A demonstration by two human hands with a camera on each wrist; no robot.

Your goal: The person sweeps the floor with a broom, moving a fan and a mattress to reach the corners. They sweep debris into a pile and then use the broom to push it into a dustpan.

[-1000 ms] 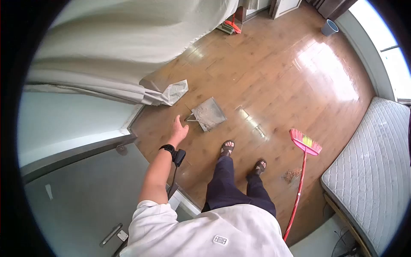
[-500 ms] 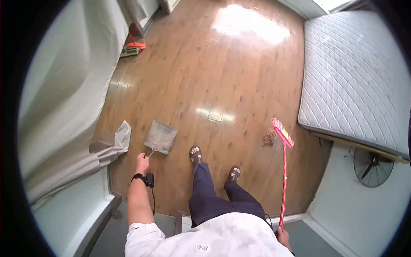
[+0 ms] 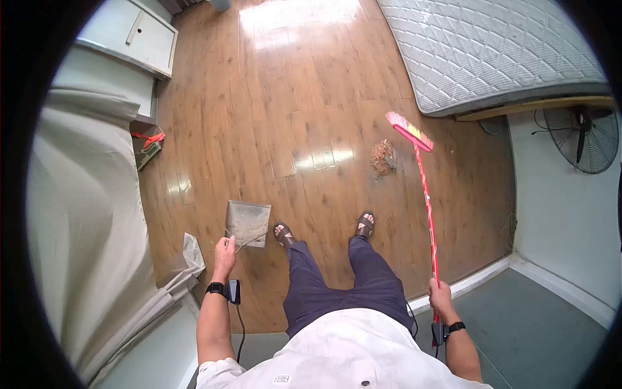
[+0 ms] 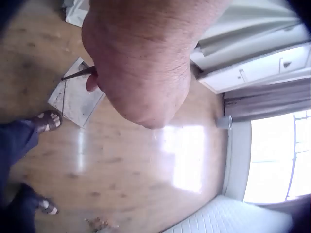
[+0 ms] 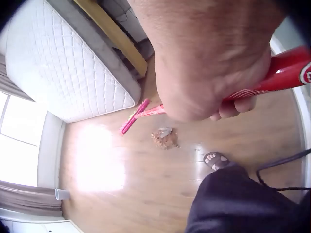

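Stretching beneath the person's feet is the wood-plank floor; the quilted mattress lies at the upper right of the head view; the long-handled broom, red in the shaft, reaches forward on the right, its pink head well beyond the grip and near the mattress corner; the metal dustpan is on the left, just beside the left sandal, though whether its pan touches the floor I cannot tell; the right hand has its fingers wrapped around the rear part of the broom's shaft; the left hand is closed around the dustpan's thin handle, the pan lying just ahead and slightly right of the fingers; the debris pile sits near the broom head, apart from it, to its left.
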